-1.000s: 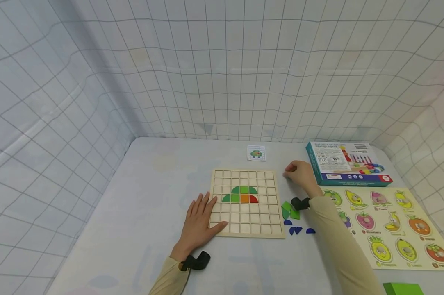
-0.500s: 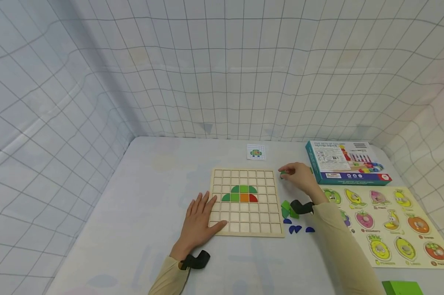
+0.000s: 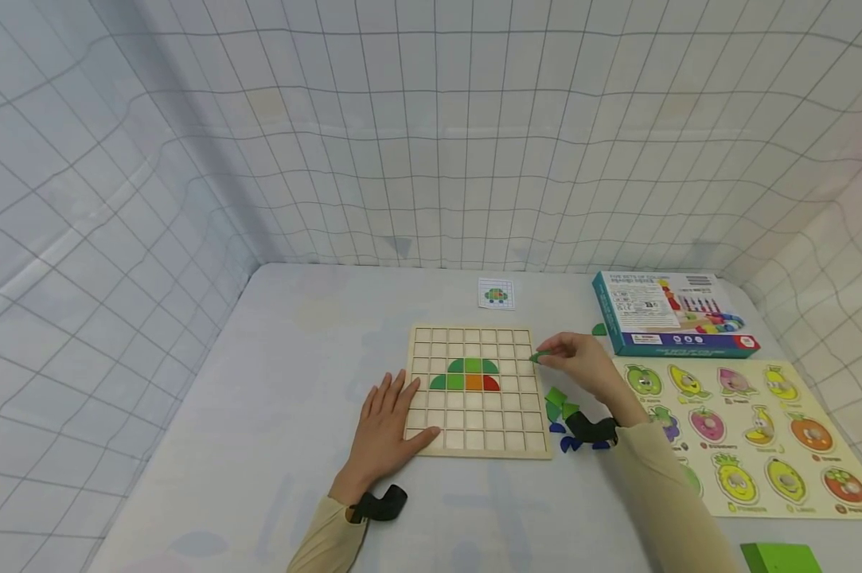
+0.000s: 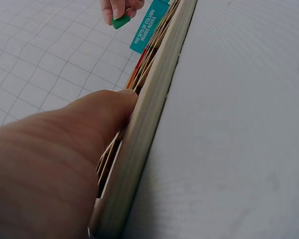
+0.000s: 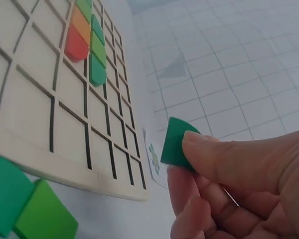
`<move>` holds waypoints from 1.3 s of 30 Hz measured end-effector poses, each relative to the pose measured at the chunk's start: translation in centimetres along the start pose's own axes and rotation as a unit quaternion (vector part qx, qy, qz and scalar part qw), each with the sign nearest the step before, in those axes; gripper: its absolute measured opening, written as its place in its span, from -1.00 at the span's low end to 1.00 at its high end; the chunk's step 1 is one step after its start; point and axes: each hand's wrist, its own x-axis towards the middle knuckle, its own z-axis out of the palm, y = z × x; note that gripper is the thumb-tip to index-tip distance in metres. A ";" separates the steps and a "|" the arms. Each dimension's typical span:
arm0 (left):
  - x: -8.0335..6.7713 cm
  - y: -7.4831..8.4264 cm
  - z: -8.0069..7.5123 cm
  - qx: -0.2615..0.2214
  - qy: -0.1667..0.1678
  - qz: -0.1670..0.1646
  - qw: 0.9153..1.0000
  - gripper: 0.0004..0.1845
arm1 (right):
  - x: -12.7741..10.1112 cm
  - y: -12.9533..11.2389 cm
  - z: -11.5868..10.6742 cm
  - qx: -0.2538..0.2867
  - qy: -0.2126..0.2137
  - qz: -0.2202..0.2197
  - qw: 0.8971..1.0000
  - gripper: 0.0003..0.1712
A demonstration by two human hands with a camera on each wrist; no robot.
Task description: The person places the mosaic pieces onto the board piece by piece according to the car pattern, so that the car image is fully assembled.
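A square wooden grid board (image 3: 479, 442) lies on the table, with green, orange and red tiles set in its middle cells. My left hand (image 3: 382, 434) rests spread on the board's left edge, its thumb (image 4: 109, 107) over the rim in the left wrist view. Just off the board's right edge, my right hand (image 3: 584, 368) pinches a dark green quarter-circle tile (image 5: 175, 142) between thumb and fingers. Loose green tiles (image 3: 555, 398) and blue half-circle tiles (image 3: 567, 444) lie right of the board, partly under the right wrist.
A small pattern card (image 3: 497, 294) lies behind the board. To the right are a teal-edged toy box (image 3: 677, 314) and a fruit puzzle board (image 3: 753, 477). Another dark green tile (image 3: 599, 329) sits beside the box. A bright green block (image 3: 782, 559) is at the lower right.
My right hand has picked up the green tile and moved left and toward me, to the board's right edge. My left hand has stayed in place.
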 end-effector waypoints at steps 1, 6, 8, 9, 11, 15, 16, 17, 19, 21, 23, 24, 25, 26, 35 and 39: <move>0.0 0.0 0.0 0.000 0.000 0.000 1.000 -0.13 | -0.1 0.0 0.2 0.009 -0.002 -0.002 1.000 -0.81; 0.0 0.0 0.0 0.002 -0.003 -0.002 1.000 -0.12 | -0.7 0.1 1.4 0.039 -0.014 -0.013 0.999 -0.81; 0.0 0.0 0.0 0.003 -0.003 -0.002 1.000 -0.13 | -1.0 0.0 1.9 0.037 -0.019 -0.020 0.999 -0.76; 0.0 0.0 0.1 0.003 -0.002 -0.002 1.000 -0.13 | -1.1 0.0 2.1 0.030 -0.021 -0.024 0.999 -0.74; 0.0 -0.1 0.1 0.002 -0.002 -0.002 1.000 -0.13 | -1.3 -0.1 2.5 0.021 -0.025 -0.028 0.999 -0.71; 0.0 -0.1 0.1 -0.001 -0.001 -0.001 1.000 -0.13 | -1.5 -0.3 3.1 0.016 -0.032 -0.038 0.999 -0.72; 0.0 -0.1 0.1 -0.002 0.001 -0.001 1.000 -0.14 | -1.5 -0.4 3.3 0.020 -0.032 -0.039 0.999 -0.73; 0.0 -0.1 0.2 -0.003 0.001 0.000 1.000 -0.14 | -1.5 -0.5 3.4 0.021 -0.031 -0.043 0.998 -0.74; 0.0 -0.1 0.2 -0.004 0.001 0.000 1.000 -0.14 | -1.6 -0.6 3.6 0.015 -0.027 -0.056 0.998 -0.76; 0.0 -0.1 0.2 -0.005 -0.002 -0.002 1.000 -0.14 | -1.5 -0.8 3.7 0.003 -0.016 -0.065 0.998 -0.78; 0.0 -0.1 0.2 -0.005 0.000 -0.001 1.000 -0.14 | -1.5 -0.9 3.9 -0.012 -0.001 -0.067 0.998 -0.80; 0.0 -0.1 0.2 -0.005 0.001 -0.001 1.000 -0.14 | -1.4 -1.0 3.9 -0.017 0.004 -0.069 0.997 -0.81; 0.0 -0.1 0.2 -0.004 0.004 0.001 1.000 -0.14 | -1.4 -1.0 4.0 -0.019 0.009 -0.069 0.997 -0.82; 0.0 -0.2 0.2 -0.003 0.007 0.004 1.000 -0.14 | -1.3 -1.1 4.2 -0.023 0.013 -0.068 0.997 -0.84; 0.0 -0.2 0.3 -0.001 0.014 0.010 1.000 -0.14 | -0.9 -1.4 5.1 -0.063 0.003 -0.065 0.996 -0.93; 0.0 -0.1 0.2 -0.001 0.015 0.009 1.000 -0.14 | -1.0 -1.7 5.4 -0.080 -0.004 -0.053 0.995 -0.96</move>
